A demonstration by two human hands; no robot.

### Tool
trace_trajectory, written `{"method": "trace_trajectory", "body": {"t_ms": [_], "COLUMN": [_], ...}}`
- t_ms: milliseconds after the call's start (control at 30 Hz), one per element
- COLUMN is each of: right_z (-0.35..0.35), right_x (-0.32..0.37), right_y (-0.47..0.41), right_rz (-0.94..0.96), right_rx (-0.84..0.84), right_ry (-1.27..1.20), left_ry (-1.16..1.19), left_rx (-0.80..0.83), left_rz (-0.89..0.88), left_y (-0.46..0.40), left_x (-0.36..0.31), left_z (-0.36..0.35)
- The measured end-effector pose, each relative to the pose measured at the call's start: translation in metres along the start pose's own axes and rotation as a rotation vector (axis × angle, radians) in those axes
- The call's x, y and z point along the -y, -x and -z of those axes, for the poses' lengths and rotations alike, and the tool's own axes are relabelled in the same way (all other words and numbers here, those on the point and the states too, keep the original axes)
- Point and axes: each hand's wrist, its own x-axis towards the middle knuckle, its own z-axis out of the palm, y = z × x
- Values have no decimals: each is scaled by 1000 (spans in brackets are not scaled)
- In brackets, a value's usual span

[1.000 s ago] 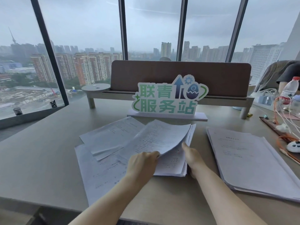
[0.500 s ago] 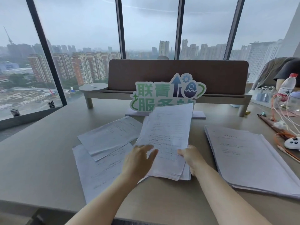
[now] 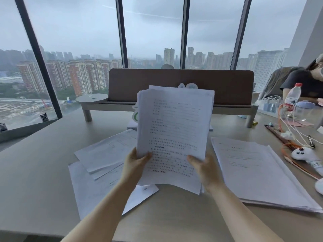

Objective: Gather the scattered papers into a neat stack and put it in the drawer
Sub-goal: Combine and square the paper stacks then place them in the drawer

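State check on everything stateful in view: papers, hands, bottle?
Held sheaf: lifted upright off the desk, edges uneven.
Left hand: grips the sheaf's lower left edge.
Right hand: grips its lower right edge.
Loose sheets: lying flat, overlapping, askew.
Right-side pile: lying flat, roughly squared.
Water bottle: upright, red cap on.
Drawer: not in view.

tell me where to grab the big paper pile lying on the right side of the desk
Take the right-hand pile by its long side edges, one of the hands sliding under each. It lies flat, and the near right corner looks fanned, so a one-edge pinch would likely spill sheets. Come from the near desk edge: cables crowd the far right. Both hands now hold the raised sheaf.
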Motion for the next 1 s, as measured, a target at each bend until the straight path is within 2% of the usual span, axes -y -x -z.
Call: {"method": "trace_trajectory", "body": {"t_ms": [233, 433, 600, 833, 1000], "right_z": [29, 106, 166, 231, 257], "right_x": [2, 17, 12, 2, -12], "right_y": [-13, -22, -17, -12, -17], "right_rz": [17, -50, -177, -300, -372], "right_rx": [-196, -320, -341, -272, -269], "right_ry": [269, 425, 519, 613, 675], "left_ry": [-83, -113, -23, 25, -49], "left_rx": [-13, 195, 337, 424, 448], "left_rz": [-11, 81, 191, 367, 353], "left_y": [-2, 8, 26, 48, 48], "left_x": [1, -18, -12, -1, 11], "left_z": [-36, -98, -149, -206, -230]}}
